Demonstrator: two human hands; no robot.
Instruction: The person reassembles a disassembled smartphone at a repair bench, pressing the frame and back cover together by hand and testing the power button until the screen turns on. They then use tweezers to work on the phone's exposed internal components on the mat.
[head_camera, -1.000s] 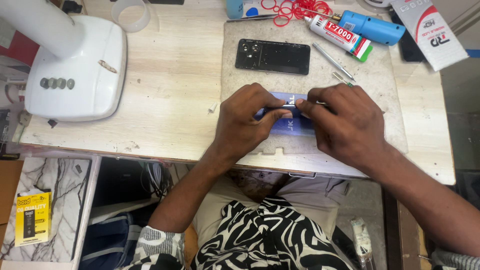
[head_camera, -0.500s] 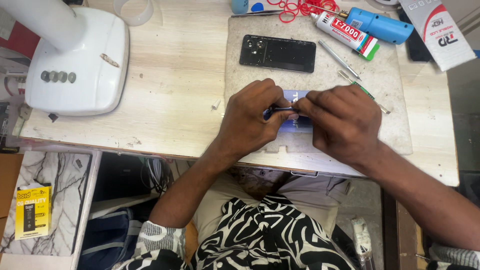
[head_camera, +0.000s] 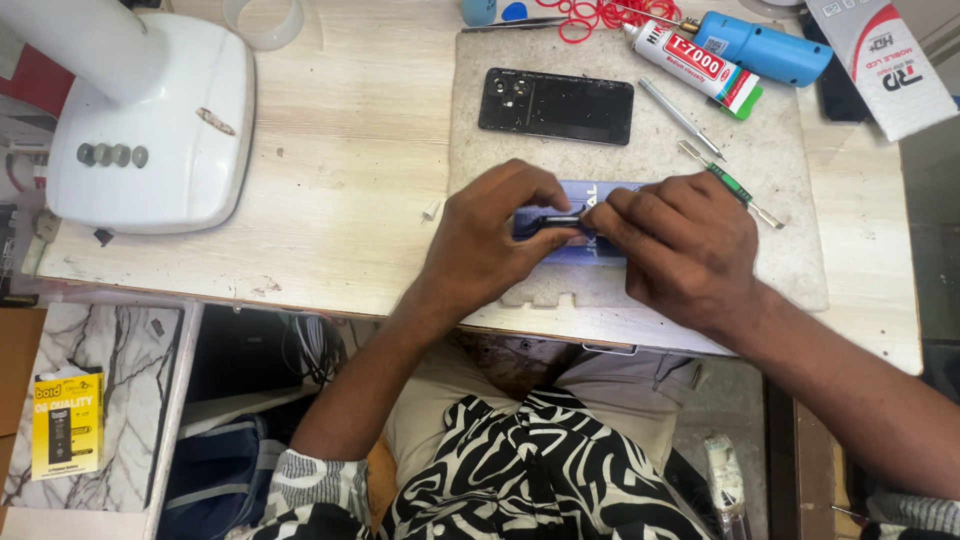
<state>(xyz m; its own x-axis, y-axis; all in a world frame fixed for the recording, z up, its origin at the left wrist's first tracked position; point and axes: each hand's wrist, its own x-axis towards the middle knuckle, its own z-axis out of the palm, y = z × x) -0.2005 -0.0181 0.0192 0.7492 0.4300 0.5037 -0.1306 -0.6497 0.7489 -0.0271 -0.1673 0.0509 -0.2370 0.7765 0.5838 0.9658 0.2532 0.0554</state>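
A pale wooden table (head_camera: 330, 150) is shown from above, bearing at its far left the white base of a lamp (head_camera: 150, 130) and, across its right half, a worn grey work mat (head_camera: 640, 280). On the mat, far from the person, a black phone back (head_camera: 556, 105) is laid flat, camera openings to the left; a glue tube (head_camera: 692, 63) and a blue cylindrical tool (head_camera: 765, 48) are set beyond it, with metal tweezers (head_camera: 682, 119) and a green-handled pry tool (head_camera: 735, 187) just beside the right hand. At the mat's near centre a bluish phone (head_camera: 590, 195) is seen, largely covered by both hands. The left hand (head_camera: 490, 240) is curled, its fingertips pinching a small dark strip (head_camera: 553, 220) over the phone. The right hand (head_camera: 685, 245) is likewise bent, its fingertips pressed to the same strip from the opposite side.
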